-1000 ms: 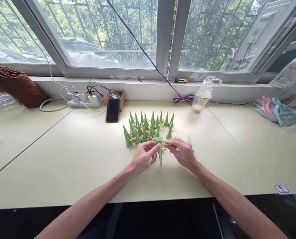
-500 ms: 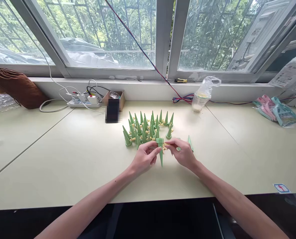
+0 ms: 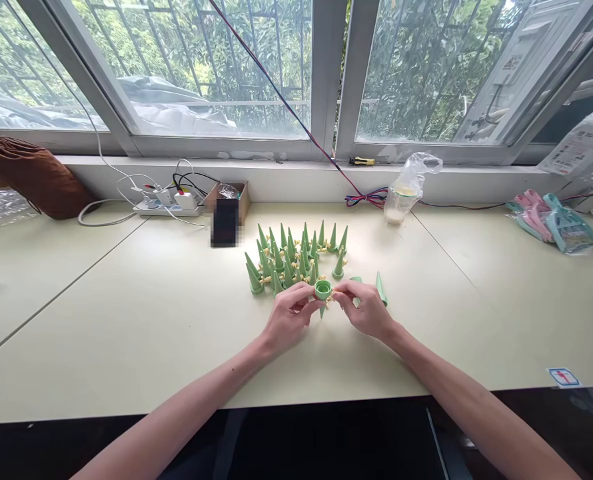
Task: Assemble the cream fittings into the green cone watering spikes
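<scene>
My left hand [image 3: 292, 313] pinches a green plant-watering spike [image 3: 323, 289] by its collar. Its round open end is tilted up toward me, and the point shows below my fingers. At the collar's right side, my right hand [image 3: 365, 310] is closed with thumb and forefinger on a small yellowish valve [image 3: 333, 295], mostly hidden by the fingertips. Just behind my hands stand several finished-looking spikes [image 3: 279, 257], points up, with yellowish valves at their bases. A loose spike [image 3: 381, 290] leans beyond my right hand, beside a green piece [image 3: 356, 280] partly covered by it.
A small cardboard box [image 3: 245, 200] with a dark blurred block stands behind, next to a power strip [image 3: 169, 210] with cables. Farther right are a bagged cup [image 3: 401, 200] and packed pink and blue dustpans [image 3: 569, 227]. A brown pouch [image 3: 41, 177] lies at far left.
The spike has tipped so its open end now faces up toward me and its point has swung away. Both hands stay close together at its collar.
</scene>
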Available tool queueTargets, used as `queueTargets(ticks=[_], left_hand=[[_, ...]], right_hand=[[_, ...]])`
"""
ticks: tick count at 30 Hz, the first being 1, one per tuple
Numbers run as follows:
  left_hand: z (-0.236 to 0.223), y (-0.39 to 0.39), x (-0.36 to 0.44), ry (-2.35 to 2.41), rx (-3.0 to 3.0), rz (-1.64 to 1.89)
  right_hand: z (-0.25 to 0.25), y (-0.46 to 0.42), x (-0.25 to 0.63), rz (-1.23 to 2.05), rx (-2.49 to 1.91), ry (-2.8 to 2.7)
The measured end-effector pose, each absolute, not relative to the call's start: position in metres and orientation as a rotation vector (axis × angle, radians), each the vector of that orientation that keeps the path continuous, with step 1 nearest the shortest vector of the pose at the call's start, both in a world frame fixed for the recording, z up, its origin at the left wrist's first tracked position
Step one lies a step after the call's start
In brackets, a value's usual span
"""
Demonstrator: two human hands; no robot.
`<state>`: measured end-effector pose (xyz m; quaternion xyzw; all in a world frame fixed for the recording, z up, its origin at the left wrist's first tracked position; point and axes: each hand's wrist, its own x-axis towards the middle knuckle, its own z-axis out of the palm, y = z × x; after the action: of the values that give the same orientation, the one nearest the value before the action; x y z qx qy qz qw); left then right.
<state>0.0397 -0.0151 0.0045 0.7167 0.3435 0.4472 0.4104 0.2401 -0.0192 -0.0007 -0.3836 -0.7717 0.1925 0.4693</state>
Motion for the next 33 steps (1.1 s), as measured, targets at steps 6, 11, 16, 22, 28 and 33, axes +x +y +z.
queueTargets(ticks=[6, 11, 16, 22, 28, 33], left_hand=[[0.0057, -0.02, 0.0452, 0.946, 1.824, 1.166], [0.0071, -0.0217, 0.0455, 1.021, 1.704, 1.211], [0.0108, -0.0195, 0.0429, 0.972, 1.535, 1.073], [0.0133, -0.0154, 0.0427, 0.815, 1.277, 0.817], [0.0091, -0.0131, 0.0408, 0.756, 1.215, 0.787], [0.0109, -0.0138, 0.0409, 0.734, 1.212, 0.756]], right_hand=[[0.0039, -0.0218, 0.2374, 0.502, -0.942, -1.802], [0.0053, -0.0229, 0.2365, 0.53, -0.972, -1.693], [0.0051, -0.0231, 0.2371, 0.511, -0.961, -1.719], [0.0055, -0.0232, 0.2367, 0.503, -0.88, -1.816], [0.006, -0.0232, 0.2366, 0.547, -0.803, -1.839], [0.0048, -0.0237, 0.2363, 0.567, -0.776, -1.831]])
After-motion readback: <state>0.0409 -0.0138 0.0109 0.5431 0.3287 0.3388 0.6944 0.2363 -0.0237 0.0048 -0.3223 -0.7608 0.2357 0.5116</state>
